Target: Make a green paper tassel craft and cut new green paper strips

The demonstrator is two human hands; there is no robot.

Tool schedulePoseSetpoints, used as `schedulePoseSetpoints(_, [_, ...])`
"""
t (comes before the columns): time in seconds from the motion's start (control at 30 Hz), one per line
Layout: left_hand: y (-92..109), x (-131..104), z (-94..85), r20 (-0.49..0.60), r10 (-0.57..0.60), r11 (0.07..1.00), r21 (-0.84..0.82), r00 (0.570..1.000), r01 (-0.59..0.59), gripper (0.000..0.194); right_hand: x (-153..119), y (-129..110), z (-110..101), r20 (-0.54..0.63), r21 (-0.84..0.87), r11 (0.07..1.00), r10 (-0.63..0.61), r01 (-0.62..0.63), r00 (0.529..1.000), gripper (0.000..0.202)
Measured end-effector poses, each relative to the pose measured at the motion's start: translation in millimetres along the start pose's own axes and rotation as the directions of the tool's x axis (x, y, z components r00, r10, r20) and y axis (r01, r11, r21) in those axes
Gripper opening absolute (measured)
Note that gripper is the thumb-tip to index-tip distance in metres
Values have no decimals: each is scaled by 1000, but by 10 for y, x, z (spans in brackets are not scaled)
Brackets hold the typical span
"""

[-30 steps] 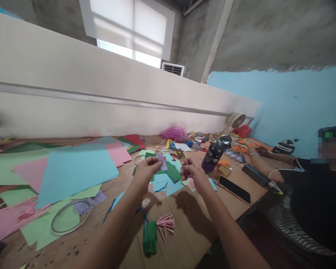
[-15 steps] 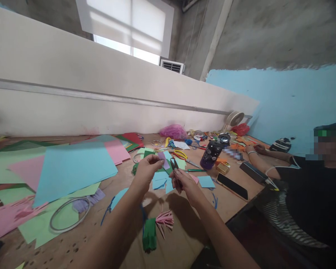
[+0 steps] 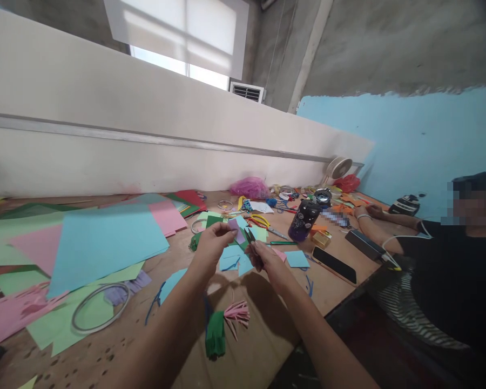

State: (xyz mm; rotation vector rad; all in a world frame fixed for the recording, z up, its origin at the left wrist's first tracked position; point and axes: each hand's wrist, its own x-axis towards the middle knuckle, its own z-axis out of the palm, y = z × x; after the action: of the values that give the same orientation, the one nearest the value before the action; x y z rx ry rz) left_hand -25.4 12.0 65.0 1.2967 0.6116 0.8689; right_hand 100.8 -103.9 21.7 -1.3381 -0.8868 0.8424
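Between thumb and fingers of my left hand [image 3: 211,244] is a small piece of purple paper [image 3: 235,229]. My right hand [image 3: 269,258] is closed around dark-bladed scissors [image 3: 249,236]. Their blades are parted and point up, close to the paper's right side; whether they touch it I cannot tell. Beneath both hands lie light blue paper pieces [image 3: 229,256] with thin blue strips. Nearer me, between my forearms, rest a green fringed paper tassel [image 3: 215,332] and a pink fringed paper tassel [image 3: 237,313].
Large coloured paper sheets [image 3: 113,232] and a metal ring [image 3: 78,319] spread on the left. Rightward are yellow-handled pliers [image 3: 261,220], a dark tumbler [image 3: 303,221], and a phone [image 3: 334,266] near the table edge. A co-worker [image 3: 449,270] sits at the right, arms on the table.
The scissors have turned slightly in my right hand, their blades tilting more toward the left and the paper. My left hand keeps the purple paper in nearly the same place. The view shifted slightly.
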Motion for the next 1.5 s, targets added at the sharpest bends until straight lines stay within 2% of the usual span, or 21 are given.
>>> schedulePoseSetpoints(0.1, [-12, 0, 8, 8, -7, 1000, -15, 1000, 7, 30, -26, -17, 15, 52, 45, 998, 30, -32, 998, 44])
schedulePoseSetpoints(0.4, [4, -23, 10, 14, -9, 1000, 21, 1000, 8, 29, -86, -109, 79, 10, 43, 999, 24, -24, 1000, 44])
schedulePoseSetpoints(0.63, [2, -18, 16, -3, -24, 1000, 15, 1000, 24, 27, -50, -39, 48, 2, 32, 999, 3, -3, 1000, 48])
schedulePoseSetpoints(0.8, [33, -25, 16, -1, -28, 999, 23, 1000, 28, 29, -29, 5, 51, 11, 128, 992, -5, 3, 1000, 40])
schedulePoseSetpoints(0.93, [56, -30, 18, -16, -23, 1000, 6, 1000, 23, 27, -21, -2, 61, 16, 143, 990, -11, 9, 1000, 46])
schedulePoseSetpoints(1.2, [11, -10, 4, 8, -11, 1000, -19, 1000, 11, 29, -29, -13, 102, 85, 181, 980, 63, -78, 994, 43])
schedulePoseSetpoints(1.5, [33, -31, 26, 9, -12, 1000, -19, 1000, 12, 27, -61, -20, 115, 37, 188, 979, 73, -78, 997, 45])
